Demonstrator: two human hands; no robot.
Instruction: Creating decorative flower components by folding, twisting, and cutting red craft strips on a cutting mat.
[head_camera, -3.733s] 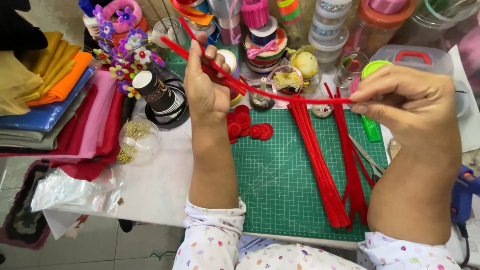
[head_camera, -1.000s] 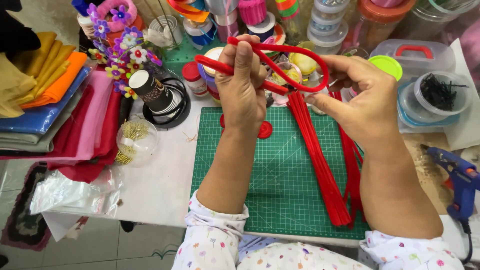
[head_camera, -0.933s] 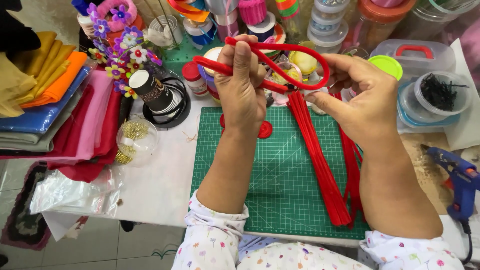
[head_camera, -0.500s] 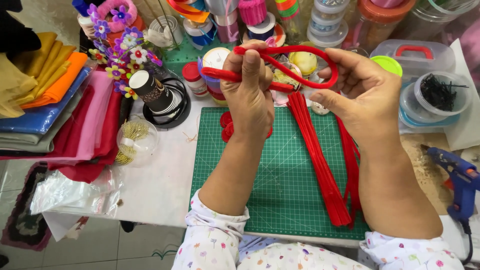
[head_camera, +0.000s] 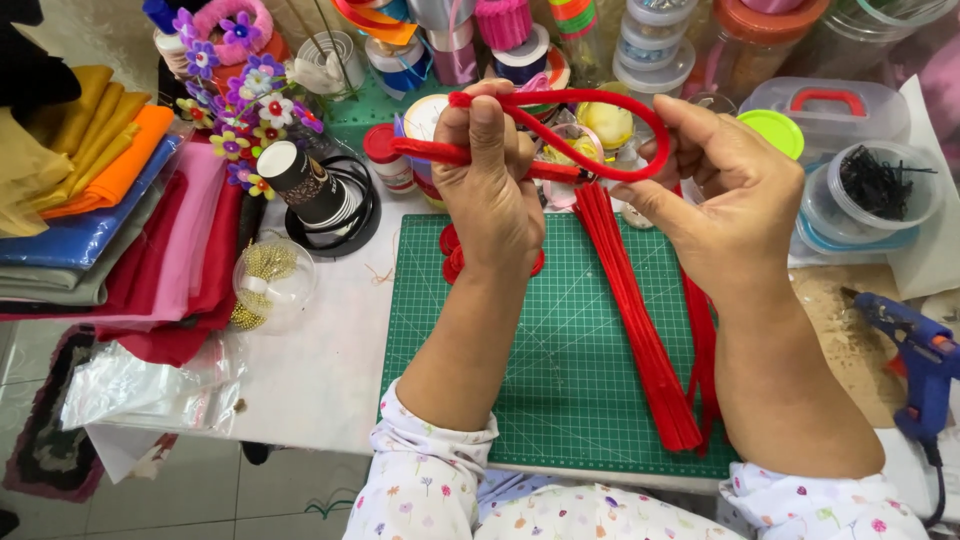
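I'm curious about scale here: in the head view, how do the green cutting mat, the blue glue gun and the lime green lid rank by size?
Largest to smallest:
1. green cutting mat
2. blue glue gun, partly cut off at the edge
3. lime green lid

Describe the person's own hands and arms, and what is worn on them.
Both hands, left and right, are bare: no gloves, and no rings or watch in view. The forearms are bare too. White sleeves printed with small coloured flowers are pushed up toward the elbows, with gathered cuffs.
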